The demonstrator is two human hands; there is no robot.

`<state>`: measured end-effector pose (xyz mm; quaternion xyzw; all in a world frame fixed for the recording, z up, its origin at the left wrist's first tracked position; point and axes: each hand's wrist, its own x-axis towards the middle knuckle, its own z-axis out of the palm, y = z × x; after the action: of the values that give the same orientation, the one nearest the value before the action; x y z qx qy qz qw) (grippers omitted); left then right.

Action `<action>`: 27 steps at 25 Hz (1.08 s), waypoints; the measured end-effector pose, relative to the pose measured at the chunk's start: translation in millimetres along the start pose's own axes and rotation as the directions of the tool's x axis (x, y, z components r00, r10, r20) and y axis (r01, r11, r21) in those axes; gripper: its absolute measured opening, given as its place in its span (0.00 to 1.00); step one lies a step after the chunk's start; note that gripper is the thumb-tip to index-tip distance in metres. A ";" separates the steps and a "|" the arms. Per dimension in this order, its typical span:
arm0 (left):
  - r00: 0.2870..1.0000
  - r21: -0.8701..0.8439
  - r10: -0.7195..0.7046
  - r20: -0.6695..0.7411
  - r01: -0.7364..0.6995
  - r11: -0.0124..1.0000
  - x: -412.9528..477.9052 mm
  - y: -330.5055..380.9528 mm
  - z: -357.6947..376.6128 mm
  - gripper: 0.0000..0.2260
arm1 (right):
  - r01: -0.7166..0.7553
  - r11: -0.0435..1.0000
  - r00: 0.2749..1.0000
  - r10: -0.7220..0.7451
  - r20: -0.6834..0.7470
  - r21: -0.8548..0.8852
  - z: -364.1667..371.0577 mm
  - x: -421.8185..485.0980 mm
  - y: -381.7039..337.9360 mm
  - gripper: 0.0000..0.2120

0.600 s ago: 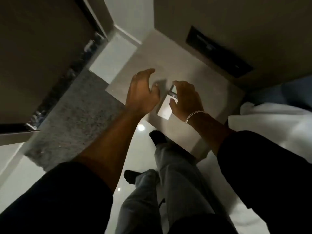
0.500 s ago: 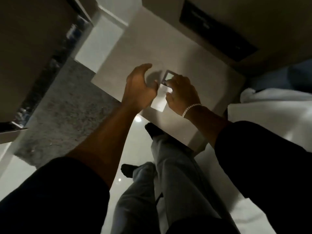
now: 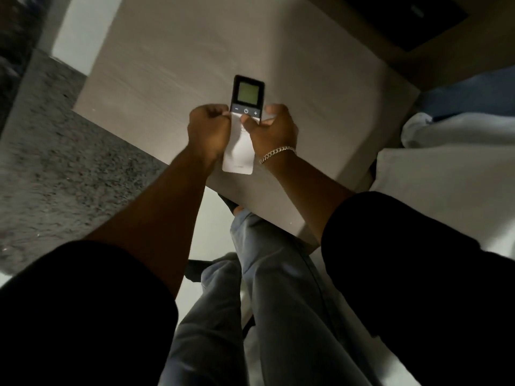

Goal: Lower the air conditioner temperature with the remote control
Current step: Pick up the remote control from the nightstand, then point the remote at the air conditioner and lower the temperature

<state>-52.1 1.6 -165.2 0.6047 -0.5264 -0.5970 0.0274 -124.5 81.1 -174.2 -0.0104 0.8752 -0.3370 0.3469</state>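
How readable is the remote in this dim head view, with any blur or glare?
Head view: dim room, edges motion-smeared and wide-angle bent; the remote, gripped between left hand and right hand, is sharp enough to show minus, power and plus buttons; its screen glows pale, digits unreadable.

The table (image 3: 172,65) top is bare all around the remote (image 3: 243,126), so a hand can pass on every side of it. Both hands, left (image 3: 209,132) and right (image 3: 274,132), wrap the remote's lower half and block it there. Its screen end is open. White bedding (image 3: 446,162) lies past the table's right edge. Legs (image 3: 264,274) stand at its near edge.
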 end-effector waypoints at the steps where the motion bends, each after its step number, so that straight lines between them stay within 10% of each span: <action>1: 1.000 -0.020 -0.014 -0.010 0.014 1.000 -3.5 1.1 -6.9 0.11 | -0.036 0.997 0.999 0.033 0.042 0.063 2.2 -3.5 -3.8 0.22; 9: 0.993 -0.279 -0.016 -0.116 -0.018 0.960 -69.1 63.8 -140.3 0.13 | 0.122 0.970 0.893 -0.200 0.403 0.210 5.8 -95.1 -124.4 0.13; 16: 0.881 -0.336 0.361 -0.307 -0.455 0.825 -192.2 175.4 -310.7 0.11 | 0.399 0.848 0.672 -0.530 0.517 0.349 2.5 -238.5 -306.1 0.15; 27: 0.265 0.031 0.693 -0.670 -0.923 0.383 -510.6 329.5 -556.8 0.08 | 0.631 0.268 -0.043 -0.925 0.377 0.729 -79.1 -580.8 -559.1 0.15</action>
<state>303.5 -134.5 565.8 0.3703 -0.6026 -0.3604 0.6082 147.2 -158.4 550.4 -0.6003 0.3737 -0.5727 0.4148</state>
